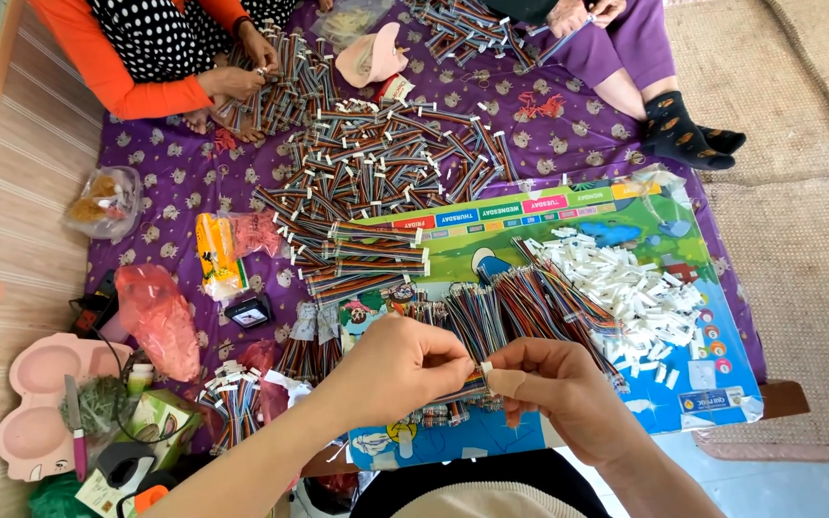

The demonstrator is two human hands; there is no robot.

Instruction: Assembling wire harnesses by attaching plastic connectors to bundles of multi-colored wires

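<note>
Multicoloured ribbon cable (462,388) pinched between both hands, left hand (397,366) and right hand (556,388), fingers closed around it.

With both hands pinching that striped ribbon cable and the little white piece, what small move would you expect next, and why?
Probably pressing the white connector fully onto the cable end. The left hand grips the multicoloured ribbon cable, the right hand pinches the connector at its tip, and many loose white connectors lie on the board beyond.

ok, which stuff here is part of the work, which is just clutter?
In use: left hand, right hand, ribbon cable piece, white connectors, cable pile.
Lying about: pink tray, red bag, snack packet, pink cap.
</note>
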